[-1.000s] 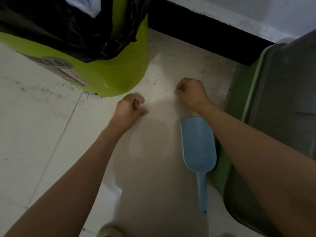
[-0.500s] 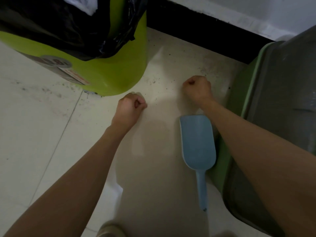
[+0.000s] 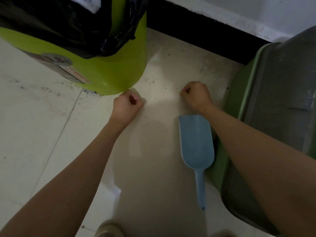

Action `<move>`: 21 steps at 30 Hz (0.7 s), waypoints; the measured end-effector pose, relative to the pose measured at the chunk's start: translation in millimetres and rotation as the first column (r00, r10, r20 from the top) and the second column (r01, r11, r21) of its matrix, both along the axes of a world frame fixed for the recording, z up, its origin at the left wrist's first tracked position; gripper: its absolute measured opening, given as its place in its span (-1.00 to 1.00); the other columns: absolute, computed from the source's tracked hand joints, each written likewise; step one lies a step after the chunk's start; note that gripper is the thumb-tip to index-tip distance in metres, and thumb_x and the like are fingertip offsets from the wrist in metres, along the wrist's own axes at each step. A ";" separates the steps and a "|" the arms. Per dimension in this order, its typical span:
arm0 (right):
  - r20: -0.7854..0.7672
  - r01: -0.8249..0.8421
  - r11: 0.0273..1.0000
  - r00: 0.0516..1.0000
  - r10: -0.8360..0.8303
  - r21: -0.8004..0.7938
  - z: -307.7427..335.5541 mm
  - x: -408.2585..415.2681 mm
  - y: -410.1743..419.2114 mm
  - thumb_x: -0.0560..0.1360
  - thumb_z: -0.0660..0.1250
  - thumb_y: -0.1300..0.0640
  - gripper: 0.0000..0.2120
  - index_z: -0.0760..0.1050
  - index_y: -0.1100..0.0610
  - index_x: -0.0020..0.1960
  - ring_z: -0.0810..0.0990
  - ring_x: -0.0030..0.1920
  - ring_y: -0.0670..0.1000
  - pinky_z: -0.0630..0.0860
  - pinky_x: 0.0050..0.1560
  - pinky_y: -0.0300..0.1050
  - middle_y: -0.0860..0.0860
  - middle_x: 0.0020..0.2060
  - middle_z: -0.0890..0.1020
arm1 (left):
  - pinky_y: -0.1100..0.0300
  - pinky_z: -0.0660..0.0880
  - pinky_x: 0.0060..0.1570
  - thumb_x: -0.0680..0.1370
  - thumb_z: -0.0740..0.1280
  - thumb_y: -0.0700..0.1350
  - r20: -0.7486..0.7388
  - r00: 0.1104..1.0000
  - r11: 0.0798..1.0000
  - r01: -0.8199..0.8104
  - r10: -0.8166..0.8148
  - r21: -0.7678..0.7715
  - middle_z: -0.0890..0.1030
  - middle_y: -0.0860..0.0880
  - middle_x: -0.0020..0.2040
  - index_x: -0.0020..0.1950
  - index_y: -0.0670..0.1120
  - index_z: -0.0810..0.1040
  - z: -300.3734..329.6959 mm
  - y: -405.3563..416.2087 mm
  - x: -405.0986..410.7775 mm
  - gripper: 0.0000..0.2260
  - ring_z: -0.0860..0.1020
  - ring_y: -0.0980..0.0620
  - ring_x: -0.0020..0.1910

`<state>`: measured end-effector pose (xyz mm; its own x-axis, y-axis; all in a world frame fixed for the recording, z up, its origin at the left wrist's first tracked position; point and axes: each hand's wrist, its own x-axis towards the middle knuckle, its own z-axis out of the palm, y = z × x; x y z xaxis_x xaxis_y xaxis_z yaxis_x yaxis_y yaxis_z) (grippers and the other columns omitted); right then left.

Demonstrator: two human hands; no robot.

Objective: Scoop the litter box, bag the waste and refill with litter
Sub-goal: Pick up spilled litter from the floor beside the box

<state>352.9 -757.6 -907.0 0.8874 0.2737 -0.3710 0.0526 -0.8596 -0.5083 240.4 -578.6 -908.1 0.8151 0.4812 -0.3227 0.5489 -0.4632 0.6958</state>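
A pale beige sheet (image 3: 153, 151), perhaps a bag, lies flat on the floor between the bin and the litter box. My left hand (image 3: 127, 104) grips its far edge beside the bin's base, fingers curled, with a pale flap showing at the knuckles. My right hand (image 3: 196, 95) is curled into a fist on the same edge, nearer the litter box. A light blue scoop (image 3: 196, 142) lies on the sheet under my right forearm, its handle pointing toward me. The green litter box with a grey cover (image 3: 273, 100) stands at the right. Its inside is hidden.
A lime-green bin (image 3: 111, 71) lined with a black bag (image 3: 68, 23) stands at the upper left, touching the sheet's corner. A dark baseboard (image 3: 196, 26) runs along the wall behind. Litter grains are scattered on the tiles. My shoe tip (image 3: 109, 230) shows at the bottom.
My left fingers have closed tighter into a fist. My right hand has shifted slightly to the right. The scoop has not moved.
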 end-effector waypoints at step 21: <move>-0.038 0.058 0.989 0.998 -0.053 0.136 -5.8 16.6 36.5 0.49 0.34 0.20 -0.82 0.56 0.29 0.03 0.57 0.06 0.10 0.48 0.07 -0.14 0.17 0.01 0.63 | 0.36 0.30 -0.14 0.49 0.36 -0.14 -0.013 0.986 0.986 -0.167 0.167 0.005 0.54 -0.01 -0.18 0.00 -0.18 0.57 -2.4 -5.3 7.7 -0.86 0.50 0.04 -0.13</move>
<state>369.5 -721.0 -912.8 0.8901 0.2747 -0.3637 -0.0127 -0.7827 -0.6223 248.1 -583.9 -910.5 0.7189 0.6115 -0.3306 0.6279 -0.3670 0.6864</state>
